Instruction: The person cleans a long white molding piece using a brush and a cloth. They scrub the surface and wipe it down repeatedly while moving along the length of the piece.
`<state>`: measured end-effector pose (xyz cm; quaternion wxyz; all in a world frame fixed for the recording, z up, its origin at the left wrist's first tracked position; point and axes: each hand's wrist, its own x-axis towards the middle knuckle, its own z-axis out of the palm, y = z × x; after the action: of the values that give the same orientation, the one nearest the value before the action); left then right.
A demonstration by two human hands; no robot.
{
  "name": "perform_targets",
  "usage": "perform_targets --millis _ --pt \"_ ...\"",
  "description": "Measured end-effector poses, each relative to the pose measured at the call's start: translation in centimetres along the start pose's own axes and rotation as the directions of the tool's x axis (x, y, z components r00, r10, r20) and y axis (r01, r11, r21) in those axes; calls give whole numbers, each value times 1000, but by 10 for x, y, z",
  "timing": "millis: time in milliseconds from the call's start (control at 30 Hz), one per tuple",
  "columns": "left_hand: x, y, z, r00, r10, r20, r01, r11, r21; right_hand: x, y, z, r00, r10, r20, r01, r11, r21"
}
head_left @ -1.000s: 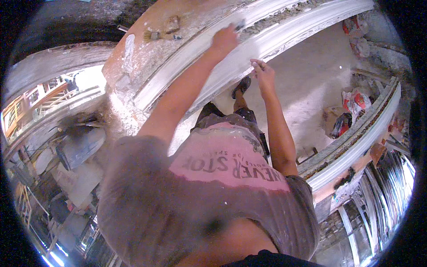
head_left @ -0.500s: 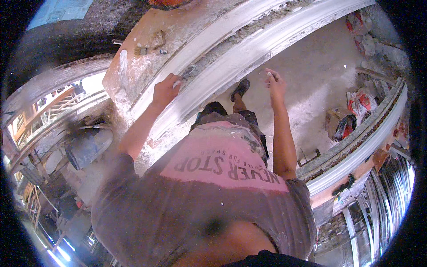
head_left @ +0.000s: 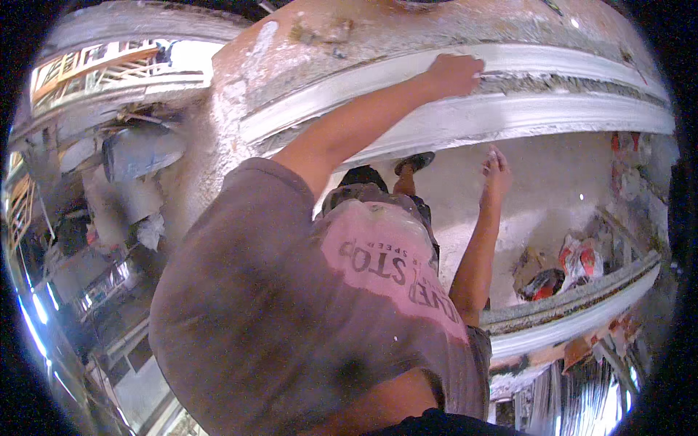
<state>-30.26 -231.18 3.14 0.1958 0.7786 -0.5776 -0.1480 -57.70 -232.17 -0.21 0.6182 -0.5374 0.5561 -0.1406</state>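
My left hand (head_left: 454, 73) is stretched out to a long white plaster moulding (head_left: 552, 112) that curves across the top of the view. Its fingers are closed around a thin tool whose tip lies in the rough grey groove (head_left: 567, 83) along the moulding. Below that, in front of the pale floor, my right hand (head_left: 496, 163) is raised with its fingers held together and white at the tips. Whether it holds anything is not visible. My grey shirt with a pink print (head_left: 378, 269) fills the lower middle.
A second white moulding (head_left: 582, 320) runs along the lower right. Red and white bags (head_left: 578, 261) lie on the floor beside it. At the left stands a grey drum (head_left: 138, 149), with wooden scaffolding (head_left: 94, 69) above it. My sandalled foot (head_left: 414, 161) stands under the upper moulding.
My left hand slid left along the moulding and then back to the right. My right hand moved off the moulding and now hangs a little lower.
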Motion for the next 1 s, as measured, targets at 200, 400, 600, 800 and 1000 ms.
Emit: perform_targets --millis 200,400,600,800,1000 --pt "-229 -171 -101 893 -426 146 440 759 -479 -16 30 9 998 -34 -46 36 999 35" --pt "-398 -276 -168 703 -663 257 679 518 -521 -59 58 32 995 71 -67 -66 996 68" --pt "-319 -257 -118 773 -582 252 607 565 -558 -99 39 82 999 23 -22 -25 993 -116" --pt "-125 -160 -41 867 -488 104 473 738 -481 -109 -7 110 990 -135 47 143 950 -279" --pt "-115 -164 -38 973 -221 -71 222 975 6 -82 -14 84 963 -244 110 267 901 -340"
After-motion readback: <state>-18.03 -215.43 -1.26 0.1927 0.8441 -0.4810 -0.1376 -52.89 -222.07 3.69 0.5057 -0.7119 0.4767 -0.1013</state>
